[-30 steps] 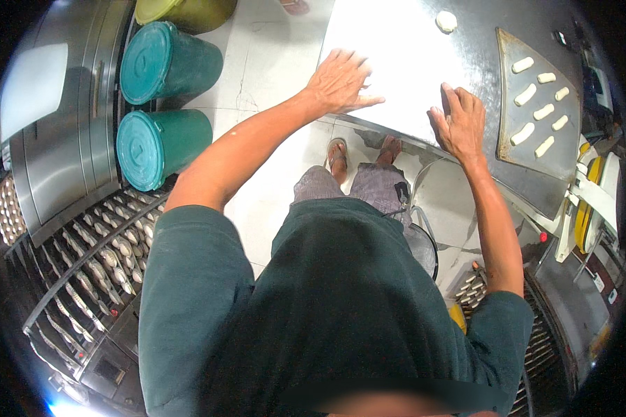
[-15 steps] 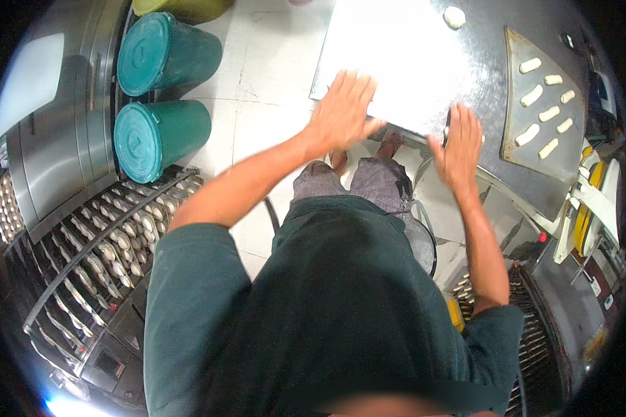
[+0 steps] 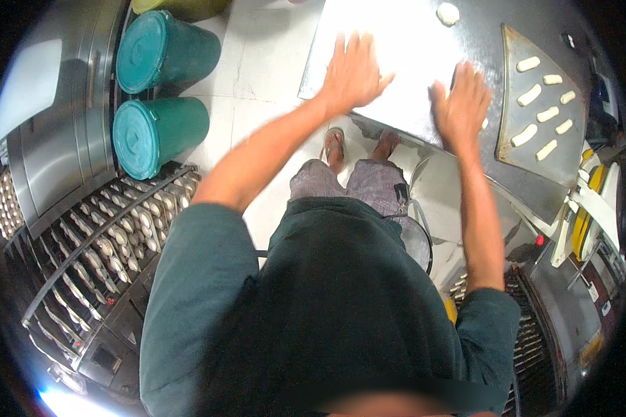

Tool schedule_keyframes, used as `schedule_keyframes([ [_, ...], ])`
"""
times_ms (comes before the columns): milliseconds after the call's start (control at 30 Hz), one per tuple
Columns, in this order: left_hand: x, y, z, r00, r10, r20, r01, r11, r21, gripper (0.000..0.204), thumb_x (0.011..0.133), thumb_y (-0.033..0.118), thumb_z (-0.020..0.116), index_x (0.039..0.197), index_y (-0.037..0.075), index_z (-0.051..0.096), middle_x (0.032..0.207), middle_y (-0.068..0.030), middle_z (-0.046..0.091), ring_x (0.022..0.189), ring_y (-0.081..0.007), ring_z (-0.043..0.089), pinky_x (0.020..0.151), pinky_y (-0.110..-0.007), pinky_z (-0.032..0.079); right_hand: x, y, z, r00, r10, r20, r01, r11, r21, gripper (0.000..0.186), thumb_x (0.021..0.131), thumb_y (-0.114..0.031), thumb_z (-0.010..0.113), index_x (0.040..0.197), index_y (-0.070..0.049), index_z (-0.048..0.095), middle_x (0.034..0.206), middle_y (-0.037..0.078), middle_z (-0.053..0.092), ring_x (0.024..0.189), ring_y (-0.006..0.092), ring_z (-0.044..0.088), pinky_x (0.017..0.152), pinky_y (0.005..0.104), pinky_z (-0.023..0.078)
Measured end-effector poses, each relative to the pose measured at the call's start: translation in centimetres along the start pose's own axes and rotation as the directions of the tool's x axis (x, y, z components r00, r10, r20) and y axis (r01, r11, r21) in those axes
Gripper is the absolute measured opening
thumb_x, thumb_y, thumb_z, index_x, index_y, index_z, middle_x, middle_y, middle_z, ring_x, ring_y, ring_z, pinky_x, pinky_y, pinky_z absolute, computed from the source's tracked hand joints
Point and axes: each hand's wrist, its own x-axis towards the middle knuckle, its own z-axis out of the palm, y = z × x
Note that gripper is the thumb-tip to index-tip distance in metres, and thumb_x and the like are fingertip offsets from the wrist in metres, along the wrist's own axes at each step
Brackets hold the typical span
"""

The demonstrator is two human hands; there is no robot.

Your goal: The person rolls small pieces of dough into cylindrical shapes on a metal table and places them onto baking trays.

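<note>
My left hand [image 3: 355, 75] lies palm down on the bright steel worktable [image 3: 410, 69], fingers spread. Farther right, my right hand [image 3: 463, 108] is also flat on the steel, fingers stretched out. A pale bit of dough [image 3: 484, 124] peeks out at the right edge of that palm; the rest of it is hidden. Whether anything lies under my left palm, I cannot tell. A round lump of dough [image 3: 448, 14] sits at the far side of the table. To the right, a worn metal baking tray [image 3: 562, 149] bears several short dough sticks [image 3: 547, 114].
Two teal lidded bins [image 3: 138, 139] stand on the tiled floor at left, beside a steel cabinet [image 3: 69, 118]. Below them is a rack [image 3: 90, 229] loaded with rows of pale dough pieces. A white and yellow machine [image 3: 591, 201] is at the right, past the table's corner.
Both hands have slid forward over the table, away from my body, the left one farther over the steel. The dough lump and tray look the same.
</note>
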Motion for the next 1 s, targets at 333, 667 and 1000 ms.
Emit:
schedule_keyframes([
  [333,3.0,-0.4,-1.3,0.999,-0.020,-0.035,0.015,0.991,-0.132,0.084,0.095,0.052,0.060,0.152,-0.006,0.040,0.158,-0.0278,0.040,0.150,-0.0467,0.031,0.119,-0.071,0.016,2.7,1.0,-0.1,0.996,0.074,-0.056,-0.070,0.994,0.079,0.082,0.098,-0.055,0.057,0.153,0.002,0.040,0.161,0.025,0.038,0.150,0.0465,0.030,0.122,0.0646,0.018],
  [667,-8.8,1.6,-1.5,0.994,0.089,0.056,-0.069,0.953,-0.295,0.090,0.092,0.055,0.063,0.152,-0.008,0.036,0.160,-0.0312,0.034,0.153,-0.0498,0.022,0.124,-0.061,0.014,-10.1,-0.6,-3.5,0.984,-0.102,0.145,0.051,0.946,0.319,0.089,0.092,-0.066,0.059,0.148,0.002,0.049,0.156,0.022,0.044,0.150,0.0477,0.028,0.123,0.0640,0.016],
  [1000,3.3,-2.6,-2.1,0.992,0.124,0.016,-0.122,0.989,-0.086,0.084,0.095,0.048,0.059,0.156,-0.004,0.036,0.165,-0.0240,0.030,0.155,-0.0421,0.023,0.125,-0.061,0.013,-0.4,6.4,-5.4,0.970,-0.134,0.204,0.032,0.897,0.440,0.046,0.083,-0.030,0.077,0.119,-0.003,0.068,0.124,0.018,0.063,0.122,0.0367,0.055,0.105,0.0515,0.044],
])
